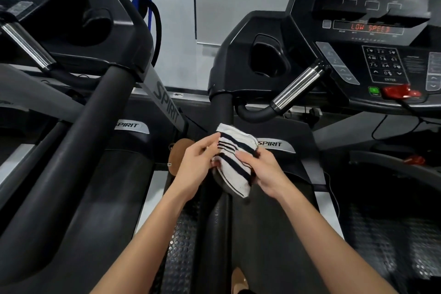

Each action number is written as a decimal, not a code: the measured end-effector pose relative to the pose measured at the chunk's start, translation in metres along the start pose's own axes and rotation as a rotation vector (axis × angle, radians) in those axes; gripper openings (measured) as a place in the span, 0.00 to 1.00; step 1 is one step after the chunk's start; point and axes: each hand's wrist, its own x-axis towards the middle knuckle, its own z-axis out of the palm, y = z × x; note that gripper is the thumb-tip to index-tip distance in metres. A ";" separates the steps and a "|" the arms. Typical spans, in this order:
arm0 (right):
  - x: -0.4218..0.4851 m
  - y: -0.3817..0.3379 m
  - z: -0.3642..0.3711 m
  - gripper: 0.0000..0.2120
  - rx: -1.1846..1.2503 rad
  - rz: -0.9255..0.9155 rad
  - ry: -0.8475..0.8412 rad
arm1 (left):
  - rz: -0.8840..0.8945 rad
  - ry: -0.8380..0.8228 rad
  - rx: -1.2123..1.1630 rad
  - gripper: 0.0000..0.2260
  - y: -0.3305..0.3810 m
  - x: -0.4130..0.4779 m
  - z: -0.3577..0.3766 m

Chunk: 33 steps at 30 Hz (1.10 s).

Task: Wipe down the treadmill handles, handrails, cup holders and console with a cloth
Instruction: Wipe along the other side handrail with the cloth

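White cloth with dark stripes sits folded over the black handrail, on its near stretch below the cup holder and console. The left grip pinches its left edge with curled fingers. The right grip clasps the right side, thumb laid across the stripes.

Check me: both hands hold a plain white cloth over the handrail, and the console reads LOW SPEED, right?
Not plain: the head view shows the cloth white with dark stripes. Otherwise yes: the left hand and right hand hold it over the handrail, and the console reads LOW SPEED.
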 end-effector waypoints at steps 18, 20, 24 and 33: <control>-0.008 0.023 0.037 0.20 -0.243 -0.326 0.053 | 0.086 0.037 0.281 0.18 -0.026 -0.019 -0.018; 0.005 0.012 0.031 0.19 -0.190 -0.314 0.102 | 0.081 0.039 0.267 0.18 -0.026 -0.020 -0.017; 0.034 0.007 0.030 0.21 -0.199 -0.264 0.135 | 0.054 0.044 0.246 0.16 -0.024 -0.020 -0.015; -0.004 0.017 0.030 0.18 -0.211 -0.304 0.141 | 0.028 0.033 0.231 0.17 -0.033 -0.015 -0.021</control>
